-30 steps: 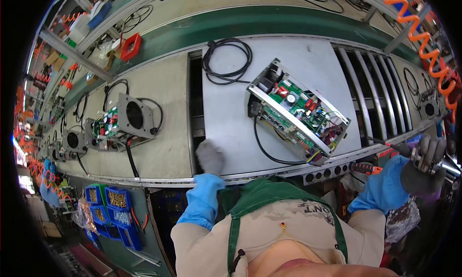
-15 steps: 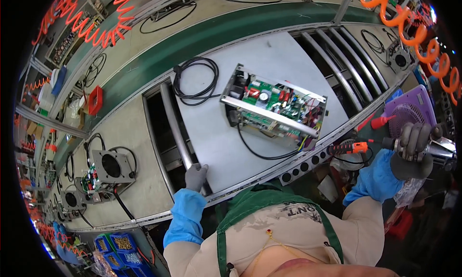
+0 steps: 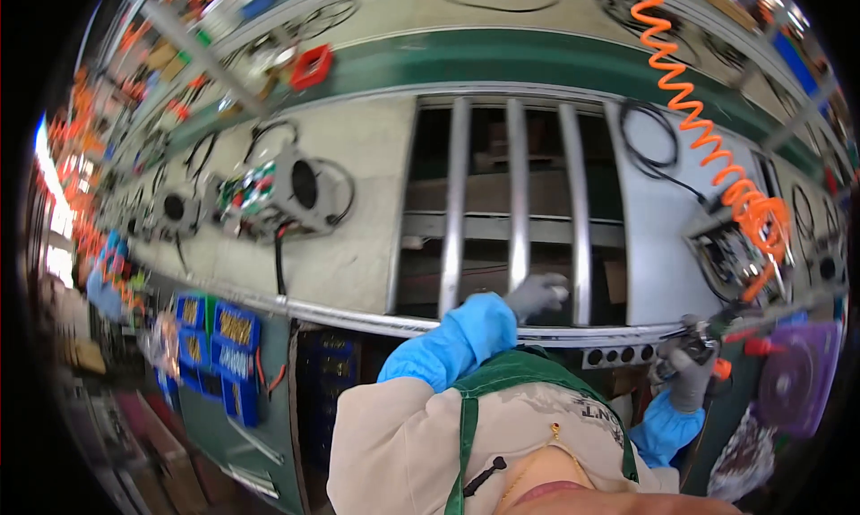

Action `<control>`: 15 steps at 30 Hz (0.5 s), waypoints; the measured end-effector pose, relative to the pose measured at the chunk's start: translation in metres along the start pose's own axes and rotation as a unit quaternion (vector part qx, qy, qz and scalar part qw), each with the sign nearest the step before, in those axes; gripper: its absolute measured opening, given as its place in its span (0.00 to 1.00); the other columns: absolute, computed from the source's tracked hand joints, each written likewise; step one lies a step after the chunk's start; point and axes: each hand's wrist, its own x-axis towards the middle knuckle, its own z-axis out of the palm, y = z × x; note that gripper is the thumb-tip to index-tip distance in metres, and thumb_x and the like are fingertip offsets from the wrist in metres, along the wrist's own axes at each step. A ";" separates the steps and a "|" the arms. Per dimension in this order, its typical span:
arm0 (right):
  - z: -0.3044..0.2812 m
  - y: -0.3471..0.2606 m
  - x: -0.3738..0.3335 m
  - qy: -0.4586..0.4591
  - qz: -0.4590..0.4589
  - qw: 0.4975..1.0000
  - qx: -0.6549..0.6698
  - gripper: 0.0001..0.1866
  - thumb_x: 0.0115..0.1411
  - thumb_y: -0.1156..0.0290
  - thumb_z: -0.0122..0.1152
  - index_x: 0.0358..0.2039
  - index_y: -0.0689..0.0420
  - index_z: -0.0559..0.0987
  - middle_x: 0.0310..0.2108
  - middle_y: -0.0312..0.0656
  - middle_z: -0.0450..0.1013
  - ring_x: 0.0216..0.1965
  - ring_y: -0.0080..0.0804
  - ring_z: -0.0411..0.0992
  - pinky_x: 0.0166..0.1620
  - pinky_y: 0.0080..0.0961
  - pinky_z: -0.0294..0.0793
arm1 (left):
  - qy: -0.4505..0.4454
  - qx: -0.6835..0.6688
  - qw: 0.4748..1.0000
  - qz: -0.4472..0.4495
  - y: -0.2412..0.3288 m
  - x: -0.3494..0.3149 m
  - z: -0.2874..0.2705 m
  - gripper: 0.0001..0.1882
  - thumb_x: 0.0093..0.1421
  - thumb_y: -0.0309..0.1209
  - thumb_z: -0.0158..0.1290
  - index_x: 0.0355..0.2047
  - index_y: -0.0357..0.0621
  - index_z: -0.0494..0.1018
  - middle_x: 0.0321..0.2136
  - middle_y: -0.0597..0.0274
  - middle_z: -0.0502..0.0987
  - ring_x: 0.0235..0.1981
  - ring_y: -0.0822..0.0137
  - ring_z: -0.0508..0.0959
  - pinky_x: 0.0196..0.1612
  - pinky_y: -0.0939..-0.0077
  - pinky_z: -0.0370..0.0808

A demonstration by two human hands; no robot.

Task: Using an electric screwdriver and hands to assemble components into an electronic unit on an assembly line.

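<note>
My left hand (image 3: 536,296), in a grey glove, is over the near part of the rollers (image 3: 518,193). Its blurred fingers look loosely apart, and I see nothing between them. At the conveyor's near edge on the right, my right hand (image 3: 688,381) grips a silver, pistol-shaped air screwdriver (image 3: 697,340). Just beyond it, an open metal-framed device (image 3: 730,251) with exposed electronics sits on a pale plate (image 3: 658,273); an orange coiled hose (image 3: 703,130) partly covers it. The device's black cable (image 3: 647,143) lies looped at the plate's far end.
More open units with fans (image 3: 305,185) stand on the left board (image 3: 358,255). Blue bins of small parts (image 3: 235,327) are on a green bench at lower left. A purple fan (image 3: 797,381) stands at right. Gaps lie between the rollers.
The view has swung left, so the plate and device now appear far right. My left hand has left the plate's edge for the rollers. The right hand has brought the screwdriver nearer the conveyor.
</note>
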 end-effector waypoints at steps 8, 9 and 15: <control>0.079 0.114 -0.004 -0.064 0.196 0.977 -0.044 0.17 0.45 0.77 0.59 0.39 0.61 0.72 0.21 0.37 0.69 0.19 0.25 0.68 0.23 0.20 0.69 | 0.824 -0.003 0.543 0.161 -0.062 -0.122 -0.324 0.18 0.52 0.27 0.52 0.43 0.32 0.69 0.38 0.49 0.73 0.41 0.57 0.74 0.45 0.69 0.71; 0.093 0.120 -0.006 -0.074 0.188 0.978 -0.053 0.18 0.45 0.77 0.59 0.39 0.61 0.72 0.21 0.37 0.69 0.20 0.25 0.69 0.25 0.20 0.69 | 0.828 -0.006 0.538 0.159 -0.062 -0.133 -0.344 0.18 0.52 0.27 0.52 0.43 0.32 0.69 0.38 0.49 0.73 0.41 0.57 0.74 0.45 0.69 0.71; 0.164 0.123 -0.033 -0.068 0.195 0.978 -0.042 0.17 0.46 0.78 0.60 0.39 0.60 0.72 0.21 0.35 0.68 0.20 0.23 0.67 0.24 0.20 0.68 | 0.678 0.082 0.700 0.209 -0.052 -0.141 -0.373 0.18 0.48 0.28 0.56 0.39 0.34 0.70 0.36 0.51 0.72 0.38 0.58 0.74 0.43 0.70 0.71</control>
